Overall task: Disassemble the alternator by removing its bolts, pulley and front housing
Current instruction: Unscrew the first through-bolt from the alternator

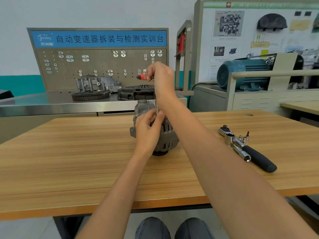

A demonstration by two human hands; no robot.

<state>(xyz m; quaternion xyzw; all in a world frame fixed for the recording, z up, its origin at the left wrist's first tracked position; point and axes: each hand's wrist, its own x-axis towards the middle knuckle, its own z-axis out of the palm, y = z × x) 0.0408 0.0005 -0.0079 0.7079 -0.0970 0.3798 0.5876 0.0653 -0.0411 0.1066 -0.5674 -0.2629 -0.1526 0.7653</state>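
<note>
A grey alternator (168,135) stands on the wooden table (86,152), its plastic rear cover (143,106) pointing up and its dark pulley (159,153) against the tabletop. My left hand (148,130) holds the upper body of the alternator, with thumb and fingers beside a thin metal shaft (156,104). That shaft belongs to a red-handled screwdriver (144,77), which stands upright over the alternator. My right hand (161,78) grips its handle from above. The screwdriver's tip is hidden behind my left fingers.
A ratchet wrench with a black handle (259,157) lies on the table to the right, with sockets (245,139) and a bit beside it. Behind the table stand a steel bench with gearbox parts (96,85), a pegboard (103,66) and a blue motor (241,73).
</note>
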